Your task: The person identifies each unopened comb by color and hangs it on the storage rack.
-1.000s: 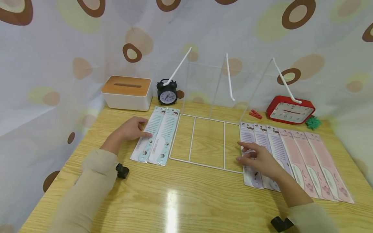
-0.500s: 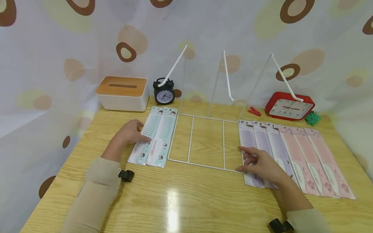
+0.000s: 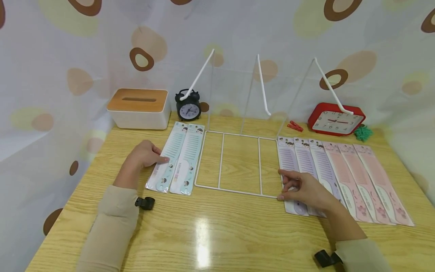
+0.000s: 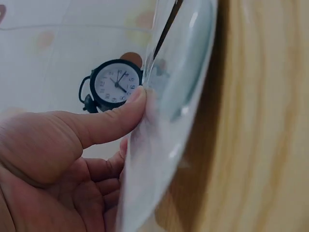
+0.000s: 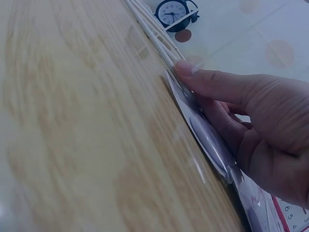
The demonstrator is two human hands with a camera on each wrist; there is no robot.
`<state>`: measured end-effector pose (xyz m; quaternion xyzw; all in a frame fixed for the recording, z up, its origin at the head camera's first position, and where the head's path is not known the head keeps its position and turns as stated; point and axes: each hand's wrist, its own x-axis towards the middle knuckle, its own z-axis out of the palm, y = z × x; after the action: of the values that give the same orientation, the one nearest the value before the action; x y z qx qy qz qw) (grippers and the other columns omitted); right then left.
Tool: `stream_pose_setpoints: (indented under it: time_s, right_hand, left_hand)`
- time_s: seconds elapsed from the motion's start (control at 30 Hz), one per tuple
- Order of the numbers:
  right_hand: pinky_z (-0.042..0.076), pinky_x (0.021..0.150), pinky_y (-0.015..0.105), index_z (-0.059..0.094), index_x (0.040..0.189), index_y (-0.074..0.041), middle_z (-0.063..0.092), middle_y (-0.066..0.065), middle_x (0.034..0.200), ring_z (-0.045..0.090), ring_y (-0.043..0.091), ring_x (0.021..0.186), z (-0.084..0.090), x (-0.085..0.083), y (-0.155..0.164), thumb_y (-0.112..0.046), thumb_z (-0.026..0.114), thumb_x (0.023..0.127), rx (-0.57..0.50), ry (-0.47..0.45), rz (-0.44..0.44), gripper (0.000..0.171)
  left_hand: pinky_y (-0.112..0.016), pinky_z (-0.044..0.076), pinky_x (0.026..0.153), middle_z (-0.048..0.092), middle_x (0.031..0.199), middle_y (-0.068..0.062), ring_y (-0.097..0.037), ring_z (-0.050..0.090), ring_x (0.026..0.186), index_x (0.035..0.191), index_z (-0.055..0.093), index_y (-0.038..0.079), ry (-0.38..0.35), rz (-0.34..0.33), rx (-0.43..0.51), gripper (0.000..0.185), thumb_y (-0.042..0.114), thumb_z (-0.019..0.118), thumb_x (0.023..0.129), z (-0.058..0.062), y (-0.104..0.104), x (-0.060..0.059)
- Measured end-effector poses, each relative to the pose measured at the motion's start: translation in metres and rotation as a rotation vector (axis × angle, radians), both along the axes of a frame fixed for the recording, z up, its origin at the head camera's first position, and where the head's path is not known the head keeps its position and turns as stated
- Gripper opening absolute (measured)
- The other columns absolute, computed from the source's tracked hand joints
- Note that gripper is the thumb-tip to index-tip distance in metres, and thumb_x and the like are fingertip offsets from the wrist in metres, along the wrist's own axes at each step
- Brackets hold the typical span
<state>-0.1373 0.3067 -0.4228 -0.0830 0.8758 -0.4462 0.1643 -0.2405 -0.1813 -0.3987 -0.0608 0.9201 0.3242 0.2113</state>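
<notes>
At the left, my left hand (image 3: 147,154) pinches the long edge of the leftmost packaged comb (image 3: 174,145), a clear sleeve with a teal comb. In the left wrist view, its thumb (image 4: 118,118) presses the front of the sleeve, which bends up from the wood, while the other fingers go behind it. A second teal comb (image 3: 192,147) lies alongside. My right hand (image 3: 302,187) holds the near right corner of the white wire rack (image 3: 239,192), thumb and index on its bars. That hand partly covers the first packaged purple comb (image 3: 288,160).
More purple combs (image 3: 323,160) and pink combs (image 3: 380,177) fan out at the right. Three white prongs (image 3: 262,85) rise over the rack. Behind stand a tissue box (image 3: 137,109), black alarm clock (image 3: 189,107), red clip (image 3: 295,126), red clock (image 3: 336,119) and green tuft (image 3: 363,133).
My left hand has shifted slightly left and pinched the leftmost comb's edge. My right hand has lowered to the rack's corner, thumb and index settling on the bars. The head view has shifted a little.
</notes>
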Motion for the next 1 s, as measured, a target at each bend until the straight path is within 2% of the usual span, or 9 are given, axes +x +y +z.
stream_pose_setpoints:
  time_s: [0.13,0.3,0.4,0.53,0.67,0.8,0.9,1.0]
  right_hand:
    - [0.052,0.074,0.02,0.041,0.15,0.0,0.061,0.012,0.107,0.064,0.008,0.085,-0.002,-0.001,0.0,-0.026,0.088,0.076,-0.002,0.009,0.001,0.092]
    - [0.052,0.073,0.02,0.042,0.15,0.0,0.062,0.013,0.107,0.065,0.007,0.085,-0.001,0.001,0.0,-0.027,0.087,0.077,0.005,0.026,0.009,0.09]
    - [0.053,0.073,0.02,0.042,0.15,0.001,0.063,0.014,0.107,0.065,0.007,0.086,0.0,0.0,0.001,-0.024,0.087,0.078,-0.012,0.015,0.019,0.088]
    - [0.054,0.074,0.02,0.044,0.148,0.002,0.064,0.015,0.108,0.066,0.007,0.086,-0.001,-0.001,0.002,-0.021,0.086,0.078,-0.041,0.0,0.034,0.085]
    - [0.055,0.074,0.02,0.043,0.148,0.004,0.063,0.016,0.11,0.066,0.006,0.087,-0.001,-0.003,0.002,-0.019,0.086,0.078,-0.06,-0.016,0.036,0.085]
    - [0.055,0.073,0.02,0.042,0.148,0.006,0.063,0.017,0.111,0.066,0.005,0.086,0.0,-0.002,0.002,-0.018,0.085,0.079,-0.066,-0.027,0.029,0.085]
    - [0.055,0.073,0.02,0.042,0.148,0.006,0.063,0.018,0.111,0.066,0.005,0.086,0.0,-0.002,0.002,-0.018,0.085,0.079,-0.063,-0.027,0.028,0.085]
    - [0.054,0.073,0.02,0.042,0.148,0.006,0.063,0.017,0.111,0.066,0.005,0.086,-0.001,-0.001,0.002,-0.019,0.086,0.078,-0.056,-0.021,0.03,0.086]
  left_hand:
    - [-0.028,0.043,0.073,0.058,0.104,-0.012,-0.021,0.053,0.087,0.115,0.062,-0.003,0.007,-0.021,0.045,0.044,0.03,0.077,0.089,-0.003,-0.009,-0.001]
    - [-0.023,0.048,0.076,0.062,0.115,-0.015,-0.015,0.059,0.091,0.132,0.056,-0.007,0.007,-0.096,0.183,0.052,0.022,0.073,0.092,-0.004,-0.026,-0.003]
    - [-0.023,0.049,0.076,0.058,0.118,-0.015,-0.014,0.056,0.093,0.136,0.051,-0.008,0.021,-0.135,0.237,0.055,0.02,0.071,0.094,0.001,-0.037,-0.003]
    - [-0.025,0.051,0.078,0.054,0.117,-0.012,-0.014,0.055,0.093,0.136,0.048,-0.005,0.028,-0.155,0.296,0.054,0.02,0.07,0.094,0.009,-0.05,0.001]
    - [-0.027,0.055,0.081,0.058,0.116,-0.012,-0.016,0.061,0.096,0.128,0.053,-0.001,0.054,-0.194,0.364,0.044,0.018,0.072,0.093,0.021,-0.056,0.007]
    - [-0.029,0.057,0.08,0.066,0.112,-0.009,-0.016,0.067,0.097,0.106,0.055,-0.002,0.131,-0.278,0.468,0.031,0.015,0.075,0.091,0.035,-0.053,0.016]
    - [-0.031,0.057,0.075,0.069,0.099,-0.007,-0.015,0.07,0.09,0.091,0.052,-0.003,0.215,-0.386,0.563,0.025,0.007,0.075,0.089,0.046,-0.049,0.024]
    - [-0.032,0.057,0.074,0.067,0.09,-0.005,-0.016,0.068,0.088,0.086,0.054,-0.001,0.298,-0.508,0.641,0.02,0.002,0.074,0.088,0.058,-0.042,0.034]
